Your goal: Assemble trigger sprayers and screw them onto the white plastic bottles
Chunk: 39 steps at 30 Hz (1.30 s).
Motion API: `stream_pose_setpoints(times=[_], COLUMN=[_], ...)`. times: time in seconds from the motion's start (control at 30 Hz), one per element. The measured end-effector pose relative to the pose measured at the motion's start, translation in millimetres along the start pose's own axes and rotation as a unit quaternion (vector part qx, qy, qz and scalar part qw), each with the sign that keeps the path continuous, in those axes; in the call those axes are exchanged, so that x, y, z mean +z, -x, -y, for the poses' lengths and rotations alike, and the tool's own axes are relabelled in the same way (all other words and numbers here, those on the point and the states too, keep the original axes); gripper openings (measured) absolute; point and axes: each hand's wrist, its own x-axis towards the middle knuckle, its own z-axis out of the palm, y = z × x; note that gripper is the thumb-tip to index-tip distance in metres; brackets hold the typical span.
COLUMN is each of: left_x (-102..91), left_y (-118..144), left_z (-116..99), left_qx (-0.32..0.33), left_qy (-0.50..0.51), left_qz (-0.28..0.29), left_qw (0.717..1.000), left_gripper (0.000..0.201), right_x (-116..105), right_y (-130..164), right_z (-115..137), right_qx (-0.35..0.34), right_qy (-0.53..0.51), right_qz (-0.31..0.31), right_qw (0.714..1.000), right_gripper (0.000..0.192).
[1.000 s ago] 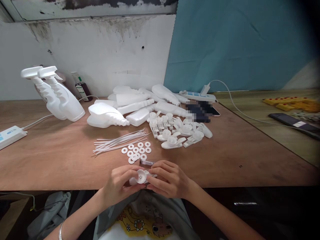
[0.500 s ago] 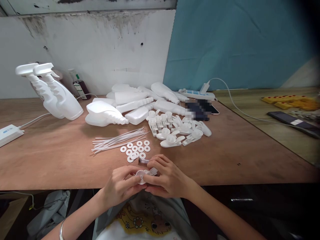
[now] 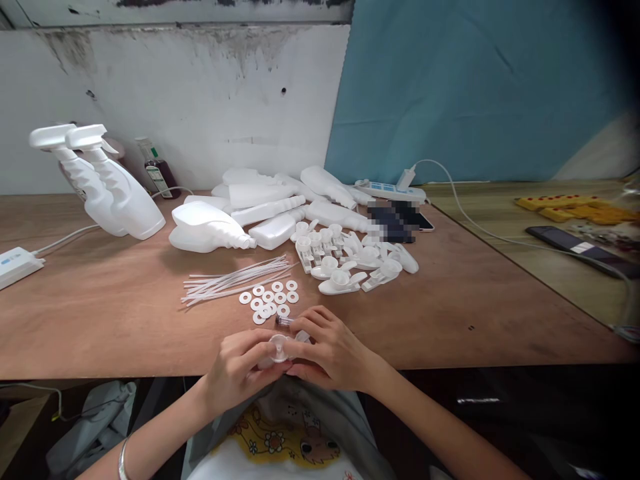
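Close to the table's front edge, my left hand (image 3: 246,363) is closed around a white spray trigger head (image 3: 279,348), its round collar turned up toward me. My right hand (image 3: 327,350) grips the same trigger head from the right, thumb and fingers by the collar. A small clear tube with a dark end (image 3: 284,321) shows at my right fingertips; whether they hold it or it lies on the table I cannot tell. Just beyond are several flat white washers (image 3: 280,298) and a bundle of thin white tubes (image 3: 235,280).
More white trigger heads (image 3: 340,280) lie in a group behind my right hand. Empty white bottles (image 3: 210,227) are piled at the back, and two assembled spray bottles (image 3: 135,200) stand at the left. A power strip (image 3: 393,191) and a phone (image 3: 575,243) are on the right.
The trigger head has tilted slightly in my fingers, and my right thumb has shifted off the collar's middle. Both hands stay in nearly the same place.
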Motion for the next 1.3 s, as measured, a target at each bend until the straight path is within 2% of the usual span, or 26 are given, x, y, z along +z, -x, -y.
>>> stream_pose_setpoints(times=[0.1, 0.27, 0.43, 0.73, 0.87, 0.93, 1.0, 1.07, 1.13, 1.2, 1.3], left_x=[1.7, 3.3, 3.9, 5.0, -8.4, -21.9, -35.9, -46.9, -53.2, -55.4, -54.9], left_y=[0.8, 1.9, 4.0, 1.2, -3.5, -6.1, -7.3, -6.4, -4.0, -2.0, -2.2], left_z=[-1.4, 0.1, 1.7, -5.5, -1.1, 7.7, 20.2, 33.4, 43.7, 49.2, 50.5], left_qx=[-0.019, 0.002, -0.005, -0.024, -0.025, -0.045, -0.093, -0.143, -0.178, -0.19, -0.194], left_qy=[-0.024, -0.056, -0.057, -0.084, -0.015, -0.043, -0.169, -0.327, -0.433, -0.471, -0.475], left_qz=[-0.014, -0.031, -0.023, -0.001, 0.014, 0.021, 0.021, 0.039, 0.082, 0.114, 0.125], left_qw=[0.999, 0.998, 0.998, 0.996, 0.999, 0.998, 0.981, 0.934, 0.88, 0.854, 0.849], left_gripper=[0.021, 0.022, 0.027, 0.02, 0.037, 0.036, 0.027, 0.023, 0.022, 0.02, 0.018], right_x=[0.6, 1.6, 2.0, 6.2, 7.8, 8.3, 8.4, 8.2, 7.8, 7.6, 7.9], right_y=[-0.9, -1.9, -1.7, 2.3, 2.8, 3.0, 3.2, 3.2, 2.9, 2.6, 2.6], right_z=[-0.7, 0.5, 3.6, -0.6, 0.2, 0.4, 0.6, 0.9, 0.9, 0.7, 0.2], right_qx=[0.011, 0.009, 0.012, -0.011, -0.009, -0.006, -0.004, -0.003, -0.003, -0.006, -0.009], right_qy=[0.014, 0.026, 0.015, -0.011, 0.0, 0.008, 0.015, 0.019, 0.021, 0.024, 0.026], right_qz=[-0.005, -0.008, -0.005, -0.034, -0.04, -0.037, -0.038, -0.039, -0.041, -0.042, -0.045], right_qw=[1.0, 1.0, 1.0, 0.999, 0.999, 0.999, 0.999, 0.999, 0.999, 0.999, 0.999], right_gripper=[0.027, 0.026, 0.024, 0.023, 0.018, 0.016, 0.016, 0.016, 0.015, 0.015, 0.016])
